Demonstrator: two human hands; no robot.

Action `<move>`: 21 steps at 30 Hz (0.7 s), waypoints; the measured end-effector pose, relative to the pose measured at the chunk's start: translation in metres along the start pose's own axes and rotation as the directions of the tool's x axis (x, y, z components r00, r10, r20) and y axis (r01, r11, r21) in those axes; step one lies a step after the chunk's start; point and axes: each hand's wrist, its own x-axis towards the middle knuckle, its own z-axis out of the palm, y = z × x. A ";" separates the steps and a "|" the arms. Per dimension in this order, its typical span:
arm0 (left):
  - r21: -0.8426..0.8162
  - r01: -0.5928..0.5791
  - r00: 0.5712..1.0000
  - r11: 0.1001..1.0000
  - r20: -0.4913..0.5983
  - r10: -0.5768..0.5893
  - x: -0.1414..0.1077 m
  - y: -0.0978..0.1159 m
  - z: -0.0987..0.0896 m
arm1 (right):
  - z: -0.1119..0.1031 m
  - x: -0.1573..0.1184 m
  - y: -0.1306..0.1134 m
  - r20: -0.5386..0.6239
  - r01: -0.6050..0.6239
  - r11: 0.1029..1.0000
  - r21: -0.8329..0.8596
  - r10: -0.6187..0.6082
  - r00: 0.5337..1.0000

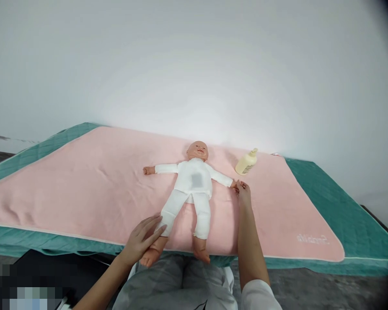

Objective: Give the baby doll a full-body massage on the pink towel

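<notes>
A baby doll [198, 174] in a white long-sleeved top and white trousers lies on its back, head toward the wall and feet toward me. Its arms are spread out and a grey square marks its chest. My left hand [144, 239] rests on its lower leg at the left, fingers stretched out and apart. At the right, my right hand [243, 191] has its fingers closed around the doll's small hand [234, 184]. Just beyond that hand stands a pale yellow pump bottle [246, 162] with dark print.
A pink blanket [93, 185] lies under the doll, over a green-covered bed [330, 189] against the white wall [194, 64]. The doll's feet reach the bed's front edge. A black surface [48, 275] is at the lower left, partly blurred out.
</notes>
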 end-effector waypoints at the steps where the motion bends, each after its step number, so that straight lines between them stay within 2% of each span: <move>1: 0.004 -0.009 1.000 1.000 0.019 0.009 -0.001 -0.001 -0.001 | 0.000 0.001 0.001 -0.001 -0.016 1.000 0.016 0.016 1.000; 7: -0.020 0.122 0.992 0.992 0.047 -0.121 -0.003 0.005 -0.003 | -0.003 0.002 0.003 0.016 -0.031 0.999 0.040 0.030 0.999; 11: -0.029 0.140 0.989 0.990 0.057 -0.138 -0.002 0.007 -0.004 | -0.004 0.002 0.003 0.009 -0.036 0.997 0.067 0.035 0.999; 21: 0.042 0.000 0.998 0.999 0.065 -0.002 -0.002 0.002 -0.008 | -0.004 -0.001 0.003 0.003 -0.044 0.995 0.090 0.043 0.999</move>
